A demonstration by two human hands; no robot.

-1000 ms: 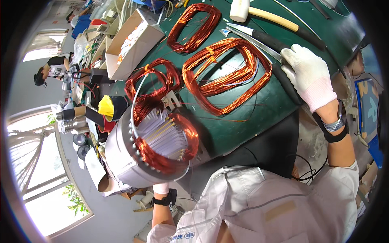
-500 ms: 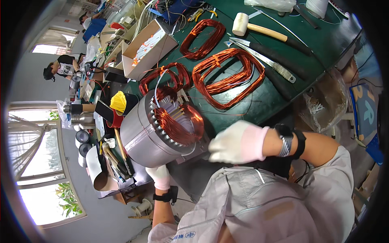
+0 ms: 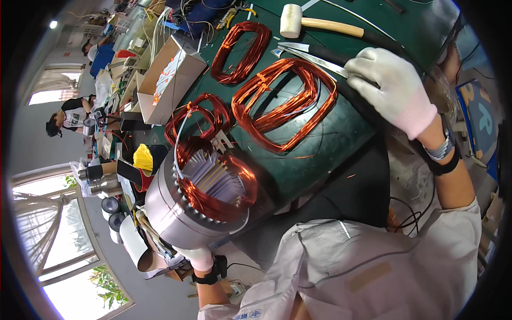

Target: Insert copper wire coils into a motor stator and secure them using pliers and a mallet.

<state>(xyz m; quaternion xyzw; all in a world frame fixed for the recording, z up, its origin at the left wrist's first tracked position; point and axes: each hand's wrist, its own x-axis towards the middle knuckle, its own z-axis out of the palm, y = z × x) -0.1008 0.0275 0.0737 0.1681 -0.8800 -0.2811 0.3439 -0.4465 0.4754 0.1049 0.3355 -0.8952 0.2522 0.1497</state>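
Copper-wound cylinder (image 3: 168, 205) beside coils (image 3: 274, 73) on the green worktop (image 3: 341, 140)
Right hand (image 3: 386, 88) at the pointed blade (image 3: 326, 65), left hand (image 3: 197, 257) at the cylinder's near side; whether either grip is closed I cannot tell

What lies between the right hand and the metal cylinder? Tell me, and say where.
The large copper coil lies flat on the green table, between the right hand and the metal cylinder. Nothing visible stands upright on it, so the hand could probably cross above.
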